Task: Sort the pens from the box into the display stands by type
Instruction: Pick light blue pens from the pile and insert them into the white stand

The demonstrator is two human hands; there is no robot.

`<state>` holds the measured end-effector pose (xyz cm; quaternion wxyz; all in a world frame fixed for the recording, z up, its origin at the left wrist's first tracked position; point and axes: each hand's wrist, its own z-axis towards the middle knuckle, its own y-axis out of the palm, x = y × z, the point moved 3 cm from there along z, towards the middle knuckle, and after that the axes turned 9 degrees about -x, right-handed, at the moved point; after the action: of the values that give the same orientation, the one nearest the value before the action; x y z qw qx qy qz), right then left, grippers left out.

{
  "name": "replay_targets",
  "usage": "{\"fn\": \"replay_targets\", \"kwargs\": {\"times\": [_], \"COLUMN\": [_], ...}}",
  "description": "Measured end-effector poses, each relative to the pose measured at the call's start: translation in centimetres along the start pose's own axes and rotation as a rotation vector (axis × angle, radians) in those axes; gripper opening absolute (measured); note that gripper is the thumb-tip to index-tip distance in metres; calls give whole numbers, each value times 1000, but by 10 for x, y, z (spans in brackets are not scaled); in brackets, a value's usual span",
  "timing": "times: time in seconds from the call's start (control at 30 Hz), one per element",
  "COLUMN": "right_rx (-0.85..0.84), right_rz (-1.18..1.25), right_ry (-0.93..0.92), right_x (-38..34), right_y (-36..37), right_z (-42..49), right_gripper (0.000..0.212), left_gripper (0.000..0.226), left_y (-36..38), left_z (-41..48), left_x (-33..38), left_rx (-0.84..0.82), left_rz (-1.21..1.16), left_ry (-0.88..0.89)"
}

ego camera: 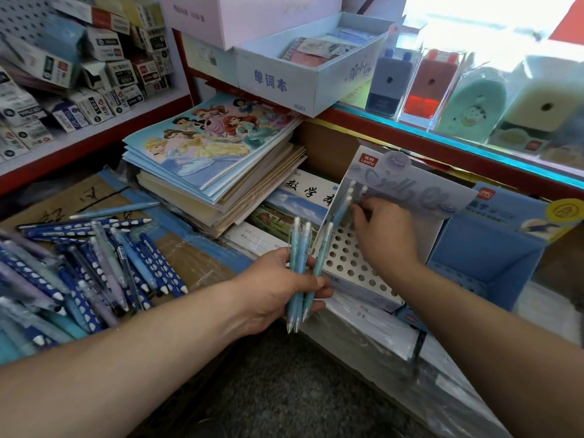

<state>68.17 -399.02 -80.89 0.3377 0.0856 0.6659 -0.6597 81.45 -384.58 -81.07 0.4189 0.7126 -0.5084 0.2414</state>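
While three pens are gripped in the curled fingers of the left hand, fanned out with their tips down, one could be dropped if the grip were eased to pass another across. The right hand is bent over the back row of the stand, just right of the left hand, with its fingertips at the seated pens. Whether one is pinched cannot be told. A seated pen could be knocked askew, or the light stand tipped, if a barrel were pushed in off-centre. The held pens are slim, smooth, pale blue plastic with clear ends. The stand's top is white card punched with round holes. The unsorted pile lies in the cardboard box, left of the left hand.
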Motion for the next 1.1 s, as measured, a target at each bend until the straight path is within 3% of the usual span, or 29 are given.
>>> {"fn": "replay_targets", "kwargs": {"times": [0.17,0.33,0.47,0.57,0.7,0.9,1.1], "right_rx": [-39,-98,-410,-533,-424,-29,1], "right_rz": [5,56,614,731,756,590,447], "right_ry": [-8,98,235,182,156,-3,-13], "right_x": [3,12,0,-13,-14,-6,-2], "right_y": [2,-13,-16,-13,-26,-50,-34], "right_z": [6,-12,-40,-52,-47,-27,-20], "right_gripper": [21,18,21,18,13,9,18], "left_gripper": [38,38,38,39,33,29,23], "left_y": [1,3,10,18,14,1,3], "left_z": [2,2,1,0,2,0,1], "left_x": [-1,0,1,0,1,1,0], "left_rx": [5,-22,-64,-110,-52,18,-5], "left_rz": [1,-11,11,54,35,-4,-32], "left_ry": [-2,14,19,23,33,19,7]}}
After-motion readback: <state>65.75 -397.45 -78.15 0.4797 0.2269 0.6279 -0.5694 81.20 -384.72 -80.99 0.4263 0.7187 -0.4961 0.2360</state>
